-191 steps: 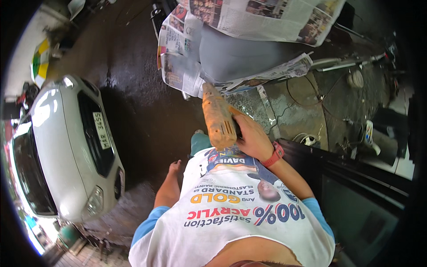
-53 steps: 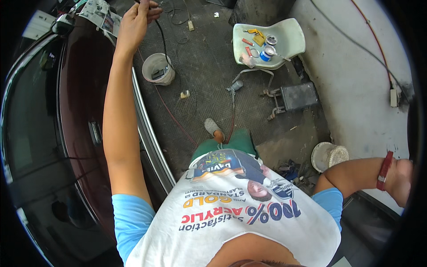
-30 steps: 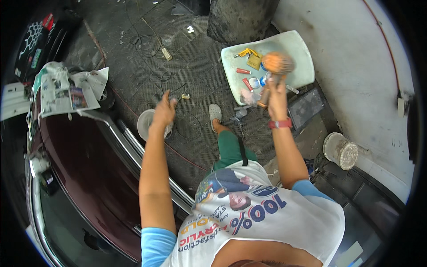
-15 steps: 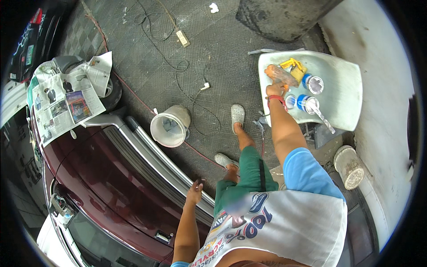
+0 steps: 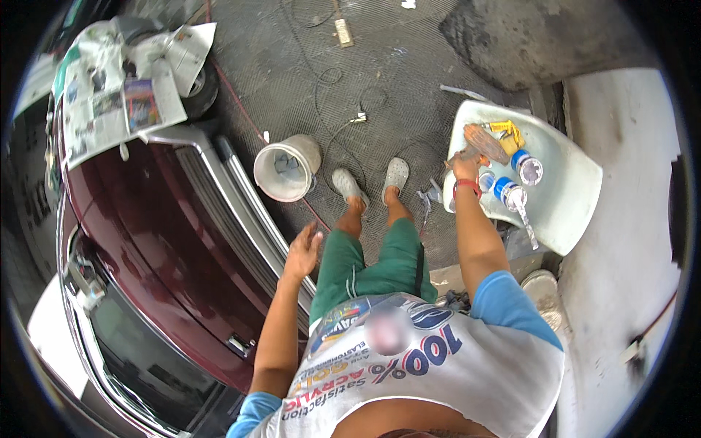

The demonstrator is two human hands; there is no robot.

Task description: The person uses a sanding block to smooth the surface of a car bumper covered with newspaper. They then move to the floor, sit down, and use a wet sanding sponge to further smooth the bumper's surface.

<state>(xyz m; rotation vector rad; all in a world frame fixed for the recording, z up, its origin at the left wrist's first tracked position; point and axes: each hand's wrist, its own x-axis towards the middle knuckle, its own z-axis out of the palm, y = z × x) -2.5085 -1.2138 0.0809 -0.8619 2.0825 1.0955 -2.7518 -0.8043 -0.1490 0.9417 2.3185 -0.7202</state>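
My right hand point(image 5: 466, 166), with a red band at the wrist, is at the left side of a white plastic chair seat point(image 5: 566, 201). Its fingers curl beside a long brown-grey block with orange ends point(image 5: 488, 144); what they grip is hard to make out. Close to that hand stand a blue-and-white can point(image 5: 505, 191) with a pale smeared stick point(image 5: 527, 228) leaning out, a second blue-and-white can point(image 5: 527, 168), and a small clear cup point(image 5: 486, 180). A yellow item point(image 5: 507, 135) lies behind the block. Over by the car, my left hand point(image 5: 301, 252) hangs empty with fingers apart.
A maroon car point(image 5: 139, 241) with a silver side step fills the left, newspaper point(image 5: 109, 95) over its far end. A whitish bucket point(image 5: 281, 174) stands beside it. Cables and a power strip point(image 5: 343, 33) cross the floor. A white wall point(image 5: 621, 139) borders the right.
The view has shifted and I stand with both feet side by side, one having stepped forward. My left hand's fingers have spread. My right hand stays by the block on the chair.
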